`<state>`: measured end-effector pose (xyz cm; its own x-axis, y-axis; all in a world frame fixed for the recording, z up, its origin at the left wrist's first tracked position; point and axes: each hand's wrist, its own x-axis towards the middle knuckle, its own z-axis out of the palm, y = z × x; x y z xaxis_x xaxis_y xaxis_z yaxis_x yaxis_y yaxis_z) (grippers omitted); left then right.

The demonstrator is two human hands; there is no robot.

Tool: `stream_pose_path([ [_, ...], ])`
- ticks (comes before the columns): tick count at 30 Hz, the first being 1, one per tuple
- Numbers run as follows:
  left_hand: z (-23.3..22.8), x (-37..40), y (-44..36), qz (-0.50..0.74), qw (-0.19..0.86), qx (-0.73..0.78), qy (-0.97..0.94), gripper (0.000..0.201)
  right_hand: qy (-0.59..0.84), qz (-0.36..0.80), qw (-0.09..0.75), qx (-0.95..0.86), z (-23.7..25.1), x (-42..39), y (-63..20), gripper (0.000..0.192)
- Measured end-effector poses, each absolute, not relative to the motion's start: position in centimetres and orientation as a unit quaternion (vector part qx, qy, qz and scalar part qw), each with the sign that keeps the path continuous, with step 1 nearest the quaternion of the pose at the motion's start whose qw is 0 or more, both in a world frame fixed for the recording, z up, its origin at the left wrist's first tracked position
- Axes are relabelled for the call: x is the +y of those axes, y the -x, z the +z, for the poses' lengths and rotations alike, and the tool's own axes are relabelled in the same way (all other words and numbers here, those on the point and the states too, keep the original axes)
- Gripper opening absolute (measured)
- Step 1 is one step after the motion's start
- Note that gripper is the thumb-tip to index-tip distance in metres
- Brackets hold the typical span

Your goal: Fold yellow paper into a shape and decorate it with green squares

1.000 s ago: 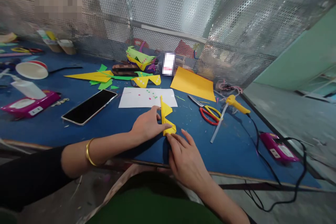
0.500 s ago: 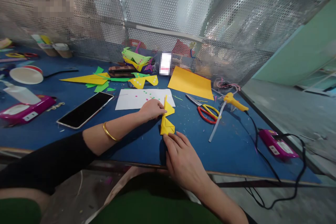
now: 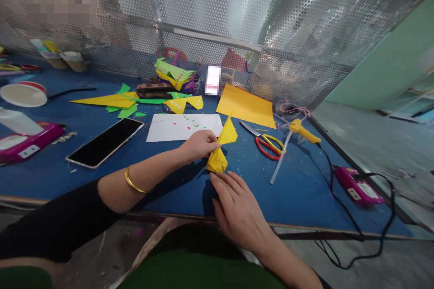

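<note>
A yellow paper cutout (image 3: 228,132) with a crease across it lies in front of me, its far part lifted off the table. My left hand (image 3: 202,143), wearing a gold bangle, pinches the cutout near its middle between thumb and fingers. At the near end of the cutout rests my right hand (image 3: 239,207), fingers stretched out and fingertips at the paper's lower edge. Just beyond lies a white sheet (image 3: 166,128) with small pink and green dots. Red-and-yellow-handled scissors (image 3: 266,144) lie to the right.
On the right are a yellow glue gun (image 3: 305,133) with a clear glue stick and a purple power strip (image 3: 359,186) with its cord. A phone (image 3: 106,142) lies at left. Behind are yellow paper (image 3: 247,105), a dotted mask shape (image 3: 183,104) and a lit phone (image 3: 213,80).
The far part of the yellow cutout has swung up and to the right, spreading from the fold. My left hand has shifted slightly right with it. My right hand stays nearly still.
</note>
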<state>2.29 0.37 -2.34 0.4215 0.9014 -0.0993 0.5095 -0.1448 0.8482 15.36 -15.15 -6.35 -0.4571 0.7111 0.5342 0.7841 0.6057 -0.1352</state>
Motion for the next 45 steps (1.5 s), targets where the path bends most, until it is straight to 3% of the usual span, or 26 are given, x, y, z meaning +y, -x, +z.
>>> stream_pose_path([
  [4,-0.6,0.3,-1.4,0.253,0.507,0.439,-0.698,0.008,0.435,-0.063,0.388,-0.810,-4.5,-14.8,-16.7,0.033],
  [8,0.4,1.0,0.0,0.236,0.494,0.388,-0.741,0.008,0.474,-0.179,0.437,-0.743,-1.2,-12.8,-18.8,0.022],
  [10,0.8,1.3,0.8,0.200,0.448,0.373,-0.787,0.009,0.510,-0.216,0.372,-0.745,0.4,-11.4,-19.6,0.019],
  [13,1.2,1.4,1.6,0.144,0.409,0.355,-0.828,0.010,0.527,-0.183,0.242,-0.794,1.7,-9.4,-20.0,0.017],
  [17,1.5,1.4,2.3,0.091,0.406,0.334,-0.846,0.010,0.517,-0.042,0.125,-0.846,1.4,-7.5,-19.3,0.012],
  [20,1.6,1.7,2.5,0.056,0.408,0.308,-0.858,0.012,0.501,0.105,0.106,-0.853,0.6,-6.7,-19.0,0.015],
  [25,2.0,1.9,2.9,0.045,0.449,0.276,-0.849,0.011,0.497,0.344,0.137,-0.785,0.0,-6.5,-19.0,0.014],
  [32,2.5,2.5,3.3,0.022,0.426,0.242,-0.872,0.010,0.508,0.482,0.201,-0.686,-1.3,-7.8,-17.9,0.014],
  [34,2.9,2.6,3.4,0.136,0.378,0.285,-0.870,0.013,0.529,0.502,0.241,-0.640,-2.0,-8.4,-17.8,0.016],
  [37,3.5,1.4,3.2,0.416,0.195,0.355,-0.814,0.017,0.566,0.522,0.325,-0.549,-2.8,-9.4,-17.8,0.022],
  [38,3.5,0.6,3.1,0.455,0.143,0.350,-0.807,0.017,0.573,0.526,0.354,-0.519,-3.0,-9.7,-17.8,0.024],
  [42,1.2,-3.6,2.8,0.351,0.079,0.201,-0.911,0.020,0.582,0.525,0.429,-0.449,-3.5,-10.8,-17.5,0.027],
  [45,-1.5,-5.5,2.6,0.269,0.031,0.157,-0.950,0.027,0.592,0.522,0.436,-0.433,-3.8,-11.1,-17.1,0.027],
])
